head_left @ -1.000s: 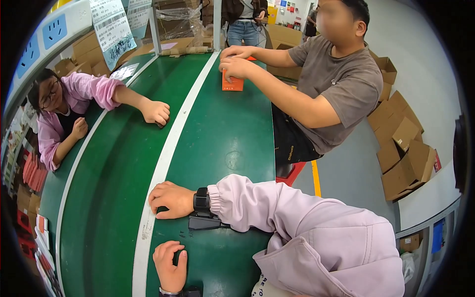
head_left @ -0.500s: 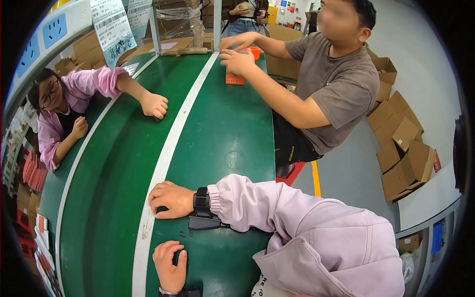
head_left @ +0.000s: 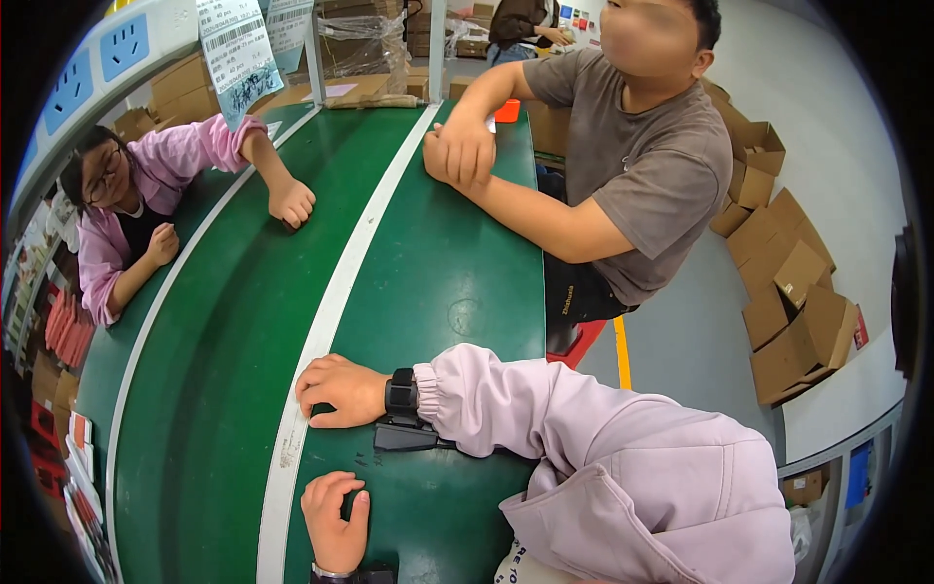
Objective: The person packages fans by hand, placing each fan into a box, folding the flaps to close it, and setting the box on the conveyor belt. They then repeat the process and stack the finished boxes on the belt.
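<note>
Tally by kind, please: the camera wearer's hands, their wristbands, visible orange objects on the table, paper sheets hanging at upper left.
Left hand and right hand: 2
Wristbands: 2
Orange object: 1
Hanging paper sheets: 2
Total: 7

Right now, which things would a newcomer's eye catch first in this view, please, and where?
Probably the long green work surface with its curving white strip, running up the picture. A big pale lilac sleeve fills the lower right and leads to the right hand, with the left hand lower in view. Brown cartons lie heaped at the right.
</note>
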